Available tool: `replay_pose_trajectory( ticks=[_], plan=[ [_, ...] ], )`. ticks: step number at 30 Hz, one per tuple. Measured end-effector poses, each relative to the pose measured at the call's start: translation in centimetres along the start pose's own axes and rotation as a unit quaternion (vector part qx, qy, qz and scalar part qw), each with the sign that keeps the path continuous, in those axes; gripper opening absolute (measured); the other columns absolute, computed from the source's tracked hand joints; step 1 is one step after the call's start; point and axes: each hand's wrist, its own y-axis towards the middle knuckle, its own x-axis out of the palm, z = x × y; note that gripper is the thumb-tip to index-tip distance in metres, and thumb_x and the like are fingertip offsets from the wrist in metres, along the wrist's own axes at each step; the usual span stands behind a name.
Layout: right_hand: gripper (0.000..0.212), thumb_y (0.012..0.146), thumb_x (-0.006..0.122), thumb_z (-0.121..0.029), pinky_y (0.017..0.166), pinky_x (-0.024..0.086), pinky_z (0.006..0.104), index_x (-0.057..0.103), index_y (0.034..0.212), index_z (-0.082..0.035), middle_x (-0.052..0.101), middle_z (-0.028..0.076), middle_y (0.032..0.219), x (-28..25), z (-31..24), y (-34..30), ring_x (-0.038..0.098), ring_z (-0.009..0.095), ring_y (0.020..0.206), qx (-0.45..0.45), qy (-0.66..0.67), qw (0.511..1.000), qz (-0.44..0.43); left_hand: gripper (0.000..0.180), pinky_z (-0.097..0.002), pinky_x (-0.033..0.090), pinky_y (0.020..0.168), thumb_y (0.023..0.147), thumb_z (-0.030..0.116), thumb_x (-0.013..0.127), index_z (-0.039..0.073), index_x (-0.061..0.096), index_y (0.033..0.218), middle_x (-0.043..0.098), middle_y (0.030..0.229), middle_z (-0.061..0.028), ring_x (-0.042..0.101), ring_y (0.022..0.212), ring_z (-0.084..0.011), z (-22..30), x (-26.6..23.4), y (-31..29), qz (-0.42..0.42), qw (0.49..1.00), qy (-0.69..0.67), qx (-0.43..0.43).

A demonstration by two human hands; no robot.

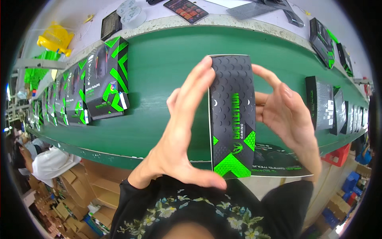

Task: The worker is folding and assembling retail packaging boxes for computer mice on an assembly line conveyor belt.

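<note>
A black box [232, 99] with bright green corner patterns stands on end in front of me, its narrow side facing up. My left hand [177, 127] spans its left side, fingertips at the far corner and thumb along the near edge. On the right side, the fingers of my right hand [288, 113] press against the box, some partly hidden behind it, while the thumb stands free. A dark printed panel [278, 161] spreads out to the right beneath my right wrist; whether it is a flap of this box I cannot tell.
Matching boxes stand in a row on the green conveyor belt [159, 71] at left [106, 77]; more stand at right [320, 103]. On the far ledge lie a phone [186, 10], another box [322, 42] and a yellow plastic item [55, 38]. Cardboard cartons [101, 181] sit below left.
</note>
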Motion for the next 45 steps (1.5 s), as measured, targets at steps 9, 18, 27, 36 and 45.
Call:
replay_pose_trajectory(
  ticks=[9, 18, 27, 36, 45],
  plan=[
    [0.053, 0.089, 0.069, -0.028, 0.085, 0.046, 0.0294, 0.048, 0.132, -0.005, 0.064, 0.006, 0.110, 3.4, -0.5, 3.2, 0.062, 0.012, 0.095, 0.041, -0.040, 0.993, 0.106, 0.051, -0.0293, 0.043, 0.099, 0.096, 0.023, 0.056, -0.004, 0.046, 0.138, 0.059, 0.129, -0.0148, 0.057, 0.114, -0.0186, -2.9, -0.5, 3.7, 0.067, 0.924, -0.350, -0.137],
    [0.038, 0.087, 0.071, -0.020, 0.071, 0.055, 0.0257, 0.056, 0.117, -0.002, 0.067, 0.006, 0.096, 5.0, 0.4, 3.8, 0.067, 0.011, 0.080, -0.021, 0.022, 0.993, 0.117, 0.049, -0.0308, 0.052, 0.085, 0.099, 0.031, 0.040, -0.010, 0.058, 0.119, 0.066, 0.108, -0.0187, 0.065, 0.094, -0.0206, -2.1, 0.6, 4.9, 0.113, 0.950, -0.252, -0.144],
    [0.036, 0.087, 0.071, -0.018, 0.074, 0.056, 0.0299, 0.057, 0.115, 0.000, 0.066, 0.009, 0.098, 4.9, 0.8, 3.8, 0.067, 0.014, 0.083, 0.016, 0.104, 0.994, 0.025, 0.049, -0.0312, 0.051, 0.082, 0.096, 0.033, 0.041, -0.009, 0.062, 0.111, 0.067, 0.105, -0.0169, 0.064, 0.091, -0.0201, -1.9, -0.1, 4.2, 0.124, 0.938, -0.269, -0.179],
    [0.044, 0.085, 0.074, -0.016, 0.077, 0.055, 0.0294, 0.054, 0.121, 0.000, 0.066, 0.010, 0.100, 6.0, 0.9, 3.5, 0.067, 0.014, 0.088, -0.011, 0.077, 0.995, 0.064, 0.053, -0.0336, 0.052, 0.087, 0.100, 0.037, 0.036, -0.008, 0.061, 0.115, 0.067, 0.107, -0.0173, 0.064, 0.096, -0.0215, -1.8, -0.1, 3.9, 0.126, 0.913, -0.337, -0.193],
    [0.045, 0.085, 0.074, -0.014, 0.074, 0.055, 0.0271, 0.053, 0.121, 0.001, 0.067, 0.010, 0.097, 6.0, 1.5, 3.6, 0.067, 0.013, 0.085, -0.041, 0.059, 0.995, 0.068, 0.046, -0.0290, 0.050, 0.087, 0.104, 0.029, 0.036, -0.007, 0.062, 0.115, 0.067, 0.109, -0.0141, 0.064, 0.096, -0.0167, -2.0, -0.7, 3.9, 0.089, 0.947, -0.271, -0.148]
  ],
)
